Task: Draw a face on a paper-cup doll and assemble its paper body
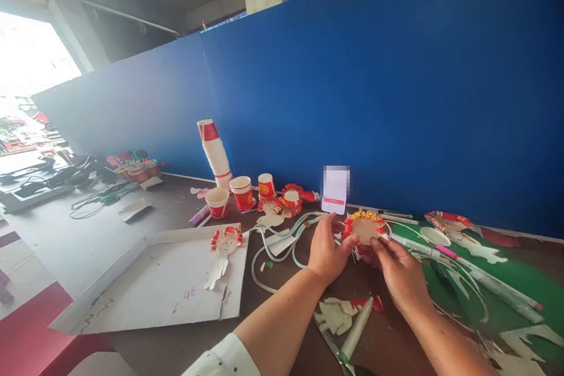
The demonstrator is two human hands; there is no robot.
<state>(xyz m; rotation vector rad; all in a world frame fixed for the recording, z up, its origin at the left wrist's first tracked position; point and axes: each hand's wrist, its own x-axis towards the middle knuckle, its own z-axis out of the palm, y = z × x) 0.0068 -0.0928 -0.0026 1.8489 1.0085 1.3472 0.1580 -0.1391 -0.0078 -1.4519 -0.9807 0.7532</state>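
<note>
Between my two hands is a round paper cup cutout (365, 230), a pale disc ringed by curled red and yellow strips. My left hand (328, 251) grips its left edge, thumb on the front. At the lower right edge my right hand (399, 270) pinches it with the thumb in front; some of its fingers are hidden behind. A similar fringed cutout with a drawn face (227, 242) and a white paper body lies on the cardboard tray (145, 288). Below my hands lie scissors (332, 341), a glue-like tube (358, 329) and paper scraps (335, 316).
A tall stack of paper cups (215, 155) leans near the blue wall (396, 82), with red cups (241, 192) beside it. Pale cables (259, 273) loop across the table. A phone (335, 191) stands against the wall. Markers (480, 273) lie on a green sheet (520, 282).
</note>
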